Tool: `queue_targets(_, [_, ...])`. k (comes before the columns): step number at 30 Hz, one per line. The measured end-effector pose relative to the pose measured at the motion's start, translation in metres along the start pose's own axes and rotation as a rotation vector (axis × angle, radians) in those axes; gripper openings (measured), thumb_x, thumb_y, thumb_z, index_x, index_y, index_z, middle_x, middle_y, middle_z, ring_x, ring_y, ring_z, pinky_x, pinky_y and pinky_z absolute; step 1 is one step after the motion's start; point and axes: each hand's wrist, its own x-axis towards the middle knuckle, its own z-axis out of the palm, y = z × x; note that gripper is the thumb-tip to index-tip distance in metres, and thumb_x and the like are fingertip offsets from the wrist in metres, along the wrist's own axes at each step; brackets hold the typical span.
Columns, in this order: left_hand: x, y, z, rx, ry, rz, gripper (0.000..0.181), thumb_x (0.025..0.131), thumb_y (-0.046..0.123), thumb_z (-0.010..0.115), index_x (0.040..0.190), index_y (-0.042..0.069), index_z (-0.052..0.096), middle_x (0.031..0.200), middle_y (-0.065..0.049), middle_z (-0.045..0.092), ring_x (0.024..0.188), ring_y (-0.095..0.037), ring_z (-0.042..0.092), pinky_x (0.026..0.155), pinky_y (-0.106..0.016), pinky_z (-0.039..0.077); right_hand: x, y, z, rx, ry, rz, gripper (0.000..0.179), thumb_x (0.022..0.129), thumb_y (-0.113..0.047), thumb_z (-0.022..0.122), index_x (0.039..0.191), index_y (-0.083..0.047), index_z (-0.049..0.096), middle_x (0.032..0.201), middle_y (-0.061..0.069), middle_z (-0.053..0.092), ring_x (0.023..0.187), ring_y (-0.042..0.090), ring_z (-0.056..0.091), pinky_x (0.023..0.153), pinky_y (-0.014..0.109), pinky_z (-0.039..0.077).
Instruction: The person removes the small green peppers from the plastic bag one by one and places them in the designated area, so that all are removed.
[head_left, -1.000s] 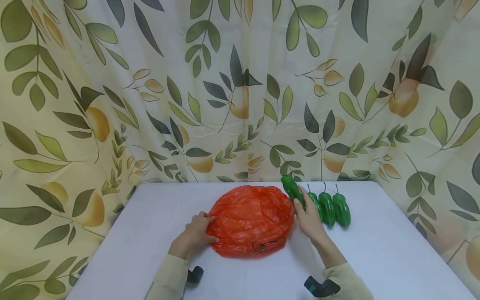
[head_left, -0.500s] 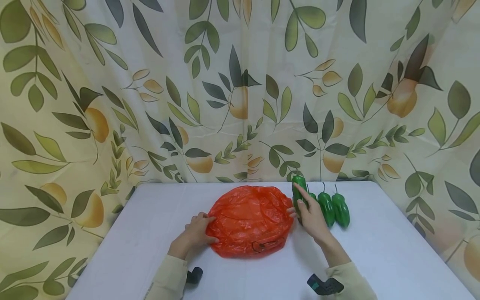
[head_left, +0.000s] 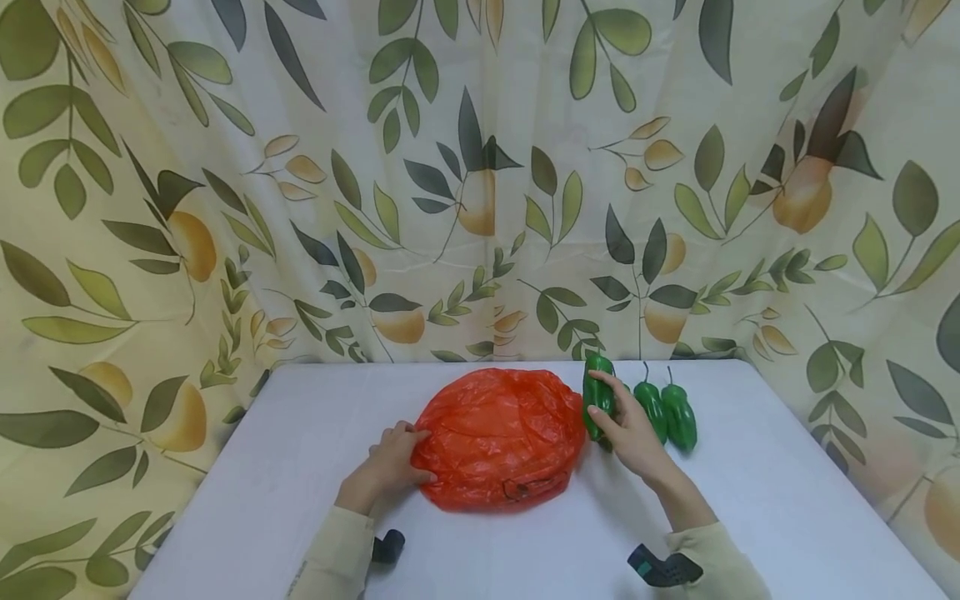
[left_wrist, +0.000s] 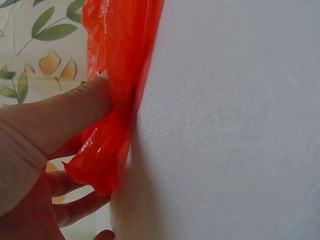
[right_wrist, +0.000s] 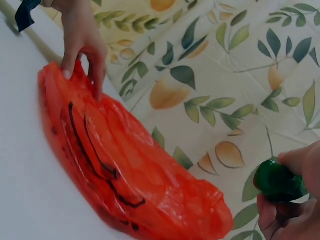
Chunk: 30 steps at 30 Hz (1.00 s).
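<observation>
A crumpled red plastic bag lies on the table, dark print near its front edge. My left hand holds the bag's left edge; in the left wrist view the thumb presses one side of the red film, with fingers on the other. At the bag's right end, my right hand grips a shiny green pepper, stem end up and away from me. The right wrist view shows that pepper's rounded end between thumb and fingers, apart from the bag.
Two more green peppers, one nearer and one farther right, lie side by side on the white table. Another pepper seen earlier is mostly hidden behind my right hand. A leaf-and-fruit patterned curtain hangs behind the table's back edge.
My right hand has moved slightly right with the pepper, which has turned from leaning left to nearly upright in the head view. The left hand and bag have stayed in place.
</observation>
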Motion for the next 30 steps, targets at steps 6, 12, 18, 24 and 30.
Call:
queue_targets(6, [0.004,-0.004,0.001,0.012,-0.001,-0.01,0.074,0.078,0.029,0.087,0.144,0.012,0.057,0.129,-0.011,0.053,0.116,-0.028,0.047,0.092,-0.054,0.053,-0.005,0.007,-0.012,-0.078,-0.005,0.001,0.058,0.102,-0.008,0.057,0.154,-0.01,0.032,0.161,0.03,0.027,0.143,0.056,0.033,0.107,0.062,0.04])
queue_targets(12, [0.004,-0.005,0.003,0.005,0.001,-0.007,0.075,0.078,0.031,0.088,0.144,0.014,0.057,0.129,-0.009,0.054,0.114,-0.026,0.048,0.092,-0.051,0.053,-0.01,0.014,-0.024,-0.112,0.0,-0.013,0.057,0.101,-0.006,0.058,0.152,-0.007,0.033,0.159,0.032,0.027,0.143,0.057,0.033,0.107,0.061,0.038])
queue_targets(18, [0.003,-0.004,0.004,0.004,0.005,0.002,0.075,0.077,0.031,0.088,0.144,0.014,0.057,0.128,-0.009,0.054,0.114,-0.025,0.048,0.093,-0.052,0.053,-0.013,0.015,-0.037,-0.151,0.01,-0.024,0.059,0.101,-0.004,0.058,0.153,-0.007,0.032,0.159,0.034,0.026,0.142,0.06,0.032,0.105,0.061,0.039])
queue_targets(24, [0.0,-0.003,0.003,0.008,0.006,-0.004,0.075,0.077,0.031,0.088,0.144,0.015,0.057,0.127,-0.008,0.054,0.113,-0.024,0.048,0.092,-0.05,0.053,-0.013,0.018,-0.048,-0.143,0.009,-0.031,0.059,0.102,-0.004,0.056,0.155,-0.005,0.03,0.158,0.035,0.022,0.142,0.061,0.03,0.105,0.06,0.039])
queue_targets(30, [0.0,-0.001,0.001,0.013,0.016,0.013,0.075,0.078,0.03,0.088,0.145,0.013,0.057,0.127,-0.008,0.054,0.112,-0.024,0.047,0.09,-0.046,0.051,-0.013,0.021,-0.057,-0.15,0.021,-0.002,0.059,0.103,-0.004,0.054,0.157,-0.006,0.028,0.16,0.036,0.018,0.142,0.062,0.029,0.107,0.059,0.037])
